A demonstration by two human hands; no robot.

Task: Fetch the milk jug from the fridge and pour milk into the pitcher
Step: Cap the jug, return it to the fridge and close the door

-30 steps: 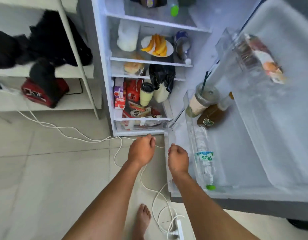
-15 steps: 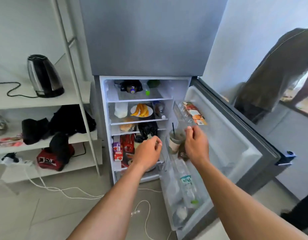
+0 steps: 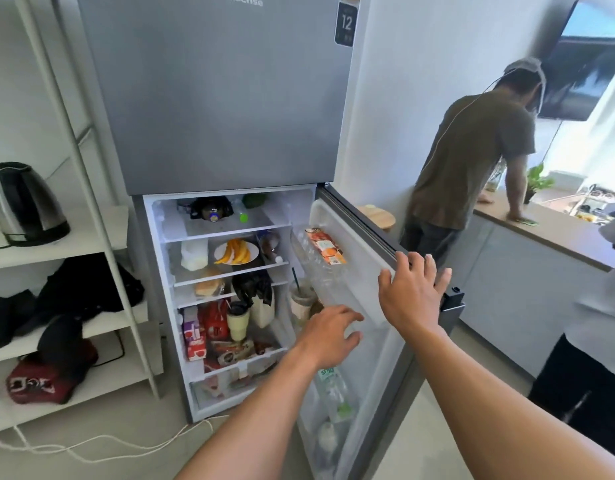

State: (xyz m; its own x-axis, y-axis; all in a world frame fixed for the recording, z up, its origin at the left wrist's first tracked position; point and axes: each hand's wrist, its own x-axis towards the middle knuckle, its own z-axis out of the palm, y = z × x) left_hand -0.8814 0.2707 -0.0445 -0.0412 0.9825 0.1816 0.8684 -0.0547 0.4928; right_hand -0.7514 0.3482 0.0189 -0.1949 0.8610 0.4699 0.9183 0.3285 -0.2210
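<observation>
The grey fridge (image 3: 226, 98) stands with its lower door (image 3: 365, 271) swung open to the right. A white translucent milk jug (image 3: 194, 254) sits at the left of the second shelf, beside a plate of orange fruit slices (image 3: 236, 252). My left hand (image 3: 330, 332) hovers with fingers spread in front of the door's inner racks, to the right of and below the jug, holding nothing. My right hand (image 3: 411, 289) lies flat against the door's top edge, fingertips over the rim. No pitcher is in view.
A white shelf unit (image 3: 102, 244) on the left holds a kettle (image 3: 22, 202), dark clothes and a red bag. White cables (image 3: 91, 445) trail across the floor. One person (image 3: 472, 168) leans on the counter (image 3: 555, 233) behind the door; another stands at the right edge.
My view has risen from the floor to the whole fridge. Both hands came up from low by the bottom shelf; the right one went to the door's top edge, the left opened its fingers.
</observation>
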